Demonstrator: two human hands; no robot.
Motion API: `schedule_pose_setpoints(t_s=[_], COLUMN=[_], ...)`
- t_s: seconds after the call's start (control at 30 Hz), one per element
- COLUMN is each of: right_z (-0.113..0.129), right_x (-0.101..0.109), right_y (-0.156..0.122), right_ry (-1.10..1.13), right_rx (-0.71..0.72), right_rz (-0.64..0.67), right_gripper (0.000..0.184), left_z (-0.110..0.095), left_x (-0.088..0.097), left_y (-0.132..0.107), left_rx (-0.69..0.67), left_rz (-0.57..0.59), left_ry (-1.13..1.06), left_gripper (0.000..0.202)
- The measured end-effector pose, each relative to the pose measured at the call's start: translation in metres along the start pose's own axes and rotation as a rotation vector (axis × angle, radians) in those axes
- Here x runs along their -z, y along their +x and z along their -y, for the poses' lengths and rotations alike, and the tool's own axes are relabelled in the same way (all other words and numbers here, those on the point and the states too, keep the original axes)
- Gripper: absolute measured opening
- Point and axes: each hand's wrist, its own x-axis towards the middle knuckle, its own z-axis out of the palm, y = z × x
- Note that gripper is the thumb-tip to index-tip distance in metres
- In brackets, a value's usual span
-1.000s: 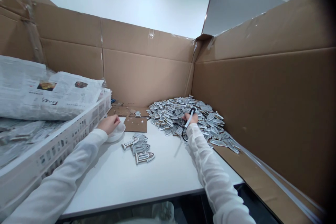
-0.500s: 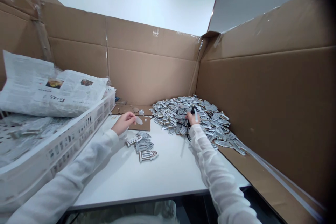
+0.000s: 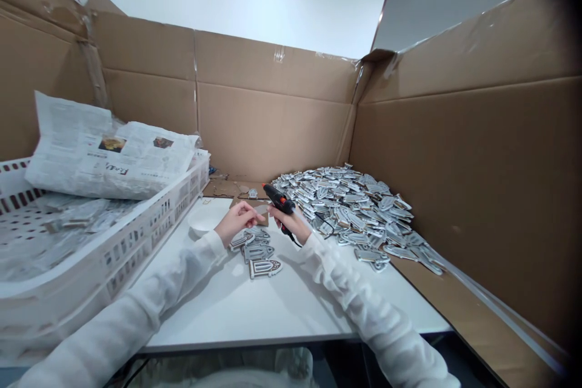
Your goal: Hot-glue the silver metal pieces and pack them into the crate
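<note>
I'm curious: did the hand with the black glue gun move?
Yes. The right hand left the heap of silver pieces and moved left, toward the left hand.

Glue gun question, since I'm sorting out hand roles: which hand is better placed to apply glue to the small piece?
Probably the right hand: it grips the glue gun, nozzle aimed at the small piece pinched in the left hand.

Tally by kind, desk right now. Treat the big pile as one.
Black hot glue gun with orange trigger, in right hand: 1
Heap of silver arch-shaped cutouts: 1
White slotted plastic crate: 1
Folded newspaper: 1
Small white bowl: 1
Total: 5
</note>
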Motion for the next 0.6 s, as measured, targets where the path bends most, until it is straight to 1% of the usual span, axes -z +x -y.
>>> schedule_pose_setpoints(t_s=[0.07, 0.17, 0.23, 0.3, 0.33, 0.4, 0.5, 0.57, 0.6], right_z=[0.001, -0.001, -0.005, -0.008, -0.01, -0.012, -0.015, -0.018, -0.02], right_x=[-0.004, -0.009, -0.012, -0.013, -0.013, -0.012, -0.01, -0.01, -0.01], right_y=[-0.004, -0.006, -0.006, -0.005, -0.005, -0.003, -0.001, 0.0, 0.001], right_ry=[0.018, 0.039, 0.067, 0.112, 0.132, 0.147, 0.119, 0.085, 0.067], right_rx=[-0.011, -0.08, -0.101, -0.115, -0.129, -0.16, -0.144, -0.115, -0.105], right_rz=[-0.019, -0.077, -0.102, -0.103, -0.108, -0.138, -0.226, -0.268, -0.276], right_gripper=[0.031, 0.031, 0.03, 0.03, 0.03, 0.031, 0.029, 0.025, 0.023], left_z=[-0.001, -0.003, -0.004, -0.006, -0.008, -0.013, -0.018, -0.016, -0.013], left_x=[-0.002, -0.004, -0.005, -0.003, -0.001, 0.008, 0.024, 0.032, 0.033], left_y=[-0.002, -0.004, -0.004, -0.004, -0.003, -0.003, -0.005, -0.008, -0.008], left_rx=[-0.006, -0.038, -0.058, -0.06, -0.053, -0.055, -0.097, -0.1, -0.086], left_rz=[0.008, 0.022, 0.032, 0.05, 0.077, 0.195, 0.441, 0.531, 0.55], left_ry=[0.022, 0.069, 0.115, 0.181, 0.229, 0.414, 0.911, 1.209, 1.305], left_gripper=[0.02, 0.021, 0.022, 0.022, 0.021, 0.019, 0.027, 0.035, 0.038])
